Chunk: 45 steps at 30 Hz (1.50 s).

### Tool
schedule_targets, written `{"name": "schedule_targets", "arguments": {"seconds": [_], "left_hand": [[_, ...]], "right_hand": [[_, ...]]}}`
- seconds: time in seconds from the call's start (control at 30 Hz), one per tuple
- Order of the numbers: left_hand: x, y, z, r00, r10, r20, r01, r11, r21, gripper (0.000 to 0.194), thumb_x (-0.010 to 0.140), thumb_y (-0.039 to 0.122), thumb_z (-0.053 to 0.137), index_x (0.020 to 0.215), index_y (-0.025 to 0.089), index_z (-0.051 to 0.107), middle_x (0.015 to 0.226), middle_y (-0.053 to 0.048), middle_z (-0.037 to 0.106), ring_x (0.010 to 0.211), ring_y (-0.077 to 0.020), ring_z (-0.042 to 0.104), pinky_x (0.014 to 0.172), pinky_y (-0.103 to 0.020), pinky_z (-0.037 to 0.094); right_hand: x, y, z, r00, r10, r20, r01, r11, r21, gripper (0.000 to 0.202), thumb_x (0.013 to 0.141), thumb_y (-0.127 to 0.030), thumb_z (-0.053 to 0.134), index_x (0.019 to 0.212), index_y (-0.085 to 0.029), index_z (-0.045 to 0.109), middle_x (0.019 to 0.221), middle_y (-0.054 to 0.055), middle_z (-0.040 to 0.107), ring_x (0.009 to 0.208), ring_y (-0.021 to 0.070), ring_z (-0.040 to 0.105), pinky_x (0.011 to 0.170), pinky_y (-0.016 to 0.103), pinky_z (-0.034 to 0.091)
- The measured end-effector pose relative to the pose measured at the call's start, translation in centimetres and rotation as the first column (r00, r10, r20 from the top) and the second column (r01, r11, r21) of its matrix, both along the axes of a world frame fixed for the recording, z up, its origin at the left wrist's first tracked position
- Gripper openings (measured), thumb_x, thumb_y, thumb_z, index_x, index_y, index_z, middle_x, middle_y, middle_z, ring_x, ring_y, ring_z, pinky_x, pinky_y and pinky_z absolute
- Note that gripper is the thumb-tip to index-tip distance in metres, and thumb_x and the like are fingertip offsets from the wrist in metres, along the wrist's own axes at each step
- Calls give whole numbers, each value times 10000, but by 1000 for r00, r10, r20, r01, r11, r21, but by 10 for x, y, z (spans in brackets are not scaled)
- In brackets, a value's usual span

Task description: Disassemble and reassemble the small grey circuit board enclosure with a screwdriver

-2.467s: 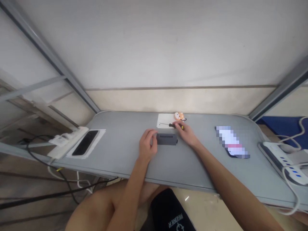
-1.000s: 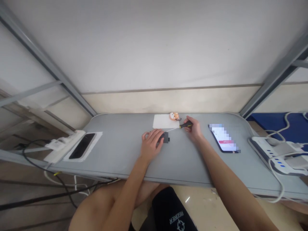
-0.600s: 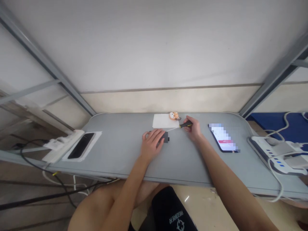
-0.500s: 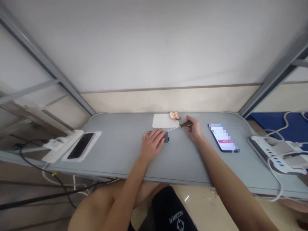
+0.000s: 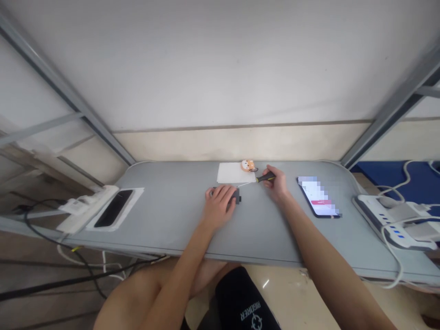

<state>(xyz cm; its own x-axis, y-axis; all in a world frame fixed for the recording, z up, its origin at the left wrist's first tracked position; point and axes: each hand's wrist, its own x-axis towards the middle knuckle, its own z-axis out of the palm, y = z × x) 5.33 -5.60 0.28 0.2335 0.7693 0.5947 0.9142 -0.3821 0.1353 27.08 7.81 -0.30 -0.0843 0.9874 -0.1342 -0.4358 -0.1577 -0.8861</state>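
Observation:
On the grey table, a small dark grey box [image 5: 236, 195] lies under the fingers of my left hand [image 5: 219, 204], which are wrapped over its top and left side. My right hand [image 5: 276, 183] grips the black and yellow handle of a screwdriver [image 5: 264, 177]. The thin shaft points left, and its tip is at the upper edge of the box; whether it touches cannot be made out. Behind the box lies a white sheet [image 5: 232, 173], with an orange and white animal-shaped item [image 5: 248, 165] at its right end.
A lit phone [image 5: 318, 197] lies right of my right hand, near a white power strip [image 5: 385, 220] with cables. At the left, a dark phone [image 5: 115, 208] rests on white paper beside another power strip [image 5: 87, 211]. Metal posts flank the table [image 5: 165, 206].
My left hand has shifted slightly right over the box, covering a little more of it. My right hand and the screwdriver have hardly moved.

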Motion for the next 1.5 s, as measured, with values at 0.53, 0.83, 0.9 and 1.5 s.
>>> {"name": "schedule_targets", "arguments": {"seconds": [0.53,0.83,0.9,1.5], "left_hand": [[-8,-1,21,997,-75,12,76,977,-201,398,921,138,530,1301,235,597,1302,-80,704,1204,-263,599,1037,-456,350],[-31,-10,26,985,-167,-36,156,966,-208,495,1019,171,457,1506,255,477,1488,-76,616,1382,-229,547,1096,-417,390],[-40,-14,26,993,-122,7,121,980,-156,518,1010,197,489,1525,243,459,1537,-94,569,1455,-249,485,1154,-438,374],[-53,24,-4,759,247,602,100,870,-483,343,968,435,563,1081,186,769,1088,-78,790,979,-237,720,943,-386,563]], "right_hand": [[-30,-19,-5,887,32,461,-186,938,293,443,826,-669,673,942,-242,669,797,17,651,686,178,524,613,311,381],[-29,-20,-3,891,0,453,-154,940,303,481,833,-703,641,948,-238,681,833,34,680,736,200,578,647,325,416],[-28,-20,-4,891,-4,454,-147,944,297,486,842,-706,633,965,-239,689,830,29,676,710,186,553,631,313,400],[-29,-15,-3,901,-102,423,-3,971,239,497,848,-708,627,927,-218,659,786,40,680,681,177,542,597,302,371]]}}
